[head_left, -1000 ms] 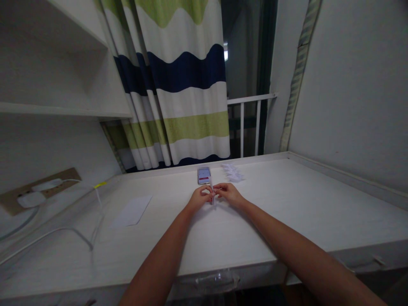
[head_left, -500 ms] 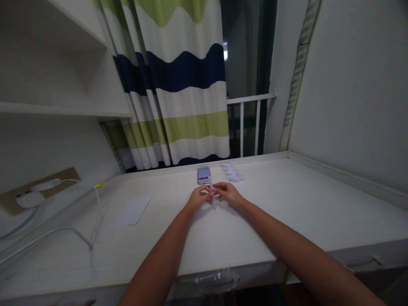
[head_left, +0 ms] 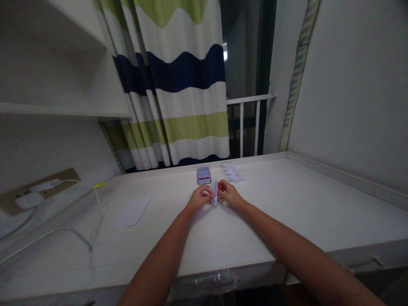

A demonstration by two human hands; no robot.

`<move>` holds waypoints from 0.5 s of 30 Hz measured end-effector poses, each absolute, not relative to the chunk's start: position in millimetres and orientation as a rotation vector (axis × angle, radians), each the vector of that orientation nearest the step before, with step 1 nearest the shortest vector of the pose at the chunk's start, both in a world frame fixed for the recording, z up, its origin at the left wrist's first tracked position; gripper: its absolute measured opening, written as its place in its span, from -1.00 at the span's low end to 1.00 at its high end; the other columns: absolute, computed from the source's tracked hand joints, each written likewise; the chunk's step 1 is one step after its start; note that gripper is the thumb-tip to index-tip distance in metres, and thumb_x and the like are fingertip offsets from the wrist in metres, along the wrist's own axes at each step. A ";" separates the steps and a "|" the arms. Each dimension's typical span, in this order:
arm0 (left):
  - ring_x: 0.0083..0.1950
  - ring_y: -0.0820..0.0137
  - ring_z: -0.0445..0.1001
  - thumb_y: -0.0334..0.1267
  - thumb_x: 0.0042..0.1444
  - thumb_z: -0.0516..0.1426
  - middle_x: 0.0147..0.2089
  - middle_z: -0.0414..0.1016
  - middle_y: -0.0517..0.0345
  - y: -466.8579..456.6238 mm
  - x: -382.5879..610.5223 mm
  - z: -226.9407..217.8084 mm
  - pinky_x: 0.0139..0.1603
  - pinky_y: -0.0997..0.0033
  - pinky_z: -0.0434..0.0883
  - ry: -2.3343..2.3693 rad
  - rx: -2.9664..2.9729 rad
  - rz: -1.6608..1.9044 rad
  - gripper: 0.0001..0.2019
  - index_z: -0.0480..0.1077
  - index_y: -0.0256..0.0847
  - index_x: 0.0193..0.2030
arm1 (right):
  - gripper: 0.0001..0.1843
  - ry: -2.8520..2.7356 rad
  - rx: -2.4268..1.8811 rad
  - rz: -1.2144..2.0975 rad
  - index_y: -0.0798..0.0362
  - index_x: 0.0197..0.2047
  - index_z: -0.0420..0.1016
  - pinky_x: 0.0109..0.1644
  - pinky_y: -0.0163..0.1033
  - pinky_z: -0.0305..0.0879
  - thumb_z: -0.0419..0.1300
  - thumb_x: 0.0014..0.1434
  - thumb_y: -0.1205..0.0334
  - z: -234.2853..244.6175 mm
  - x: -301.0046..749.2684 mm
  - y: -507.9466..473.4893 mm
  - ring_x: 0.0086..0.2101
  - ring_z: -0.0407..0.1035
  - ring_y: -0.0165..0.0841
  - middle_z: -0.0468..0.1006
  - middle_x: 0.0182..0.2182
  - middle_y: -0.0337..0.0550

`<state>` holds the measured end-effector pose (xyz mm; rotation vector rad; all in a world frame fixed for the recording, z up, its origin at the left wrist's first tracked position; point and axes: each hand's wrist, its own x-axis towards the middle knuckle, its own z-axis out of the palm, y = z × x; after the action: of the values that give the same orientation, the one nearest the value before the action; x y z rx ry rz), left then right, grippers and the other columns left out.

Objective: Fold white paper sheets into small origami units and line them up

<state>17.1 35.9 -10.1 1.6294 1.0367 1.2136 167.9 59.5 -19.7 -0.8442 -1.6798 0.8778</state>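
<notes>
A small folded piece of white paper (head_left: 215,193) stands on edge between my hands, over the middle of the desk. My left hand (head_left: 200,196) pinches it from the left with thumb and fingers. From the right, my right hand (head_left: 228,193) has its bent fingers against the paper's other side, thumb and fingertips close together. Just beyond my left hand lies a phone (head_left: 204,175) with its screen lit. Several folded white paper pieces (head_left: 232,173) lie in a cluster behind my right hand.
White paper sheets (head_left: 132,211) lie flat on the white desk (head_left: 255,238) at the left. A white cable (head_left: 73,230) runs from plugs in a power socket (head_left: 35,193) at the far left. A striped curtain (head_left: 191,97) hangs behind the desk; a raised ledge (head_left: 344,178) borders its right side.
The folded paper has turned, so more of its face shows and it looks wider and slightly opened. My right hand has shifted a little towards the right and my fingers have changed position.
</notes>
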 end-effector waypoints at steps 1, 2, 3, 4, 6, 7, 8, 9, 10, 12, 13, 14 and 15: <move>-0.43 0.53 0.39 -0.20 -0.29 0.23 0.00 0.23 -0.09 36.3 17.4 -10.9 -0.48 0.44 0.40 1.052 1.650 1.213 -0.75 0.31 -0.35 -0.55 | -0.86 -1.697 -0.858 0.851 0.07 -0.45 0.19 -0.51 -0.37 0.17 0.05 -0.20 0.34 -19.4 167.5 58.8 -0.57 0.17 -0.51 0.24 -0.58 -0.36; -0.43 0.53 0.38 -0.21 -0.28 0.23 0.00 0.22 -0.10 36.7 17.8 -11.6 -0.47 0.44 0.40 1.063 1.666 1.216 -0.76 0.31 -0.35 -0.55 | -0.86 -1.710 -0.871 0.833 0.07 -0.46 0.19 -0.51 -0.37 0.16 0.05 -0.20 0.34 -18.9 167.0 58.0 -0.57 0.17 -0.51 0.24 -0.58 -0.36; -0.43 0.53 0.38 -0.22 -0.27 0.22 0.00 0.22 -0.11 37.2 18.0 -12.2 -0.47 0.44 0.40 1.071 1.679 1.222 -0.77 0.32 -0.35 -0.55 | -0.86 -1.720 -0.883 0.817 0.07 -0.45 0.18 -0.50 -0.37 0.15 0.04 -0.20 0.33 -18.3 166.6 57.2 -0.57 0.16 -0.51 0.24 -0.58 -0.36; -0.43 0.53 0.38 -0.22 -0.26 0.22 0.00 0.22 -0.11 37.8 18.2 -12.7 -0.47 0.44 0.40 1.075 1.689 1.229 -0.77 0.32 -0.35 -0.54 | -0.87 -1.729 -0.894 0.800 0.07 -0.45 0.18 -0.49 -0.36 0.14 0.04 -0.19 0.33 -17.7 166.3 56.5 -0.57 0.16 -0.50 0.24 -0.58 -0.36; -0.41 0.51 0.38 -0.23 -0.26 0.22 -0.02 0.23 -0.11 38.7 18.3 -13.5 -0.47 0.45 0.40 1.077 1.711 1.243 -0.78 0.33 -0.35 -0.53 | -0.87 -1.742 -0.928 0.740 0.08 -0.44 0.18 -0.47 -0.36 0.12 0.03 -0.17 0.33 -16.5 166.0 55.3 -0.56 0.16 -0.50 0.25 -0.58 -0.35; -0.41 0.51 0.38 -0.24 -0.26 0.22 -0.02 0.24 -0.10 39.0 18.4 -13.8 -0.47 0.46 0.39 1.077 1.723 1.246 -0.79 0.33 -0.35 -0.53 | -0.88 -1.750 -0.957 0.700 0.08 -0.45 0.18 -0.47 -0.36 0.11 0.03 -0.17 0.34 -15.9 166.1 54.8 -0.56 0.16 -0.50 0.25 -0.59 -0.35; -0.41 0.51 0.39 -0.24 -0.26 0.22 -0.03 0.25 -0.10 39.2 18.5 -14.1 -0.47 0.47 0.39 1.074 1.736 1.248 -0.79 0.34 -0.35 -0.52 | -0.89 -1.758 -0.990 0.657 0.08 -0.46 0.18 -0.47 -0.37 0.09 0.03 -0.18 0.35 -15.4 166.3 54.5 -0.56 0.15 -0.49 0.24 -0.60 -0.36; -0.42 0.52 0.38 -0.24 -0.26 0.22 -0.04 0.26 -0.09 39.1 18.8 -14.3 -0.47 0.48 0.39 1.068 1.748 1.248 -0.79 0.35 -0.35 -0.52 | -0.89 -1.765 -1.023 0.618 0.08 -0.48 0.18 -0.47 -0.37 0.07 0.03 -0.18 0.36 -15.0 166.6 54.3 -0.56 0.14 -0.50 0.24 -0.60 -0.36; -0.43 0.53 0.38 -0.24 -0.25 0.22 -0.04 0.27 -0.09 38.8 19.1 -14.3 -0.47 0.48 0.38 1.059 1.759 1.246 -0.80 0.35 -0.35 -0.51 | -0.90 -1.770 -1.052 0.590 0.08 -0.49 0.18 -0.48 -0.38 0.06 0.04 -0.19 0.36 -14.8 166.8 54.1 -0.57 0.13 -0.50 0.23 -0.61 -0.36; -0.44 0.54 0.38 -0.25 -0.26 0.22 -0.05 0.28 -0.08 37.5 20.2 -13.7 -0.47 0.48 0.38 1.039 1.776 1.237 -0.80 0.35 -0.35 -0.51 | -0.89 -1.780 -1.073 0.584 0.08 -0.49 0.18 -0.49 -0.38 0.04 0.05 -0.19 0.38 -14.8 167.2 54.0 -0.57 0.13 -0.50 0.25 -0.60 -0.35; -0.44 0.53 0.39 -0.25 -0.26 0.22 -0.05 0.27 -0.07 36.6 20.8 -13.2 -0.46 0.47 0.38 1.027 1.784 1.228 -0.80 0.35 -0.35 -0.52 | -0.88 -1.785 -1.062 0.599 0.09 -0.47 0.20 -0.49 -0.38 0.05 0.05 -0.20 0.38 -15.0 167.2 53.9 -0.57 0.14 -0.50 0.28 -0.59 -0.34; -0.43 0.53 0.39 -0.26 -0.26 0.22 -0.04 0.27 -0.07 35.7 21.5 -12.5 -0.44 0.46 0.39 1.014 1.791 1.220 -0.81 0.35 -0.35 -0.53 | -0.86 -1.788 -1.047 0.618 0.09 -0.45 0.21 -0.48 -0.38 0.06 0.04 -0.20 0.39 -15.2 167.1 53.9 -0.56 0.15 -0.49 0.30 -0.57 -0.32; -0.41 0.51 0.40 -0.26 -0.26 0.22 -0.04 0.26 -0.07 34.8 22.3 -11.8 -0.43 0.44 0.39 1.002 1.798 1.213 -0.81 0.34 -0.35 -0.53 | -0.85 -1.788 -1.033 0.633 0.09 -0.43 0.23 -0.47 -0.38 0.07 0.04 -0.20 0.40 -15.5 167.0 53.9 -0.55 0.16 -0.49 0.32 -0.56 -0.31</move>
<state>22.3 34.8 -11.8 1.7976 1.0018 1.2125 167.0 53.9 -15.5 -1.0331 -1.7883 0.6331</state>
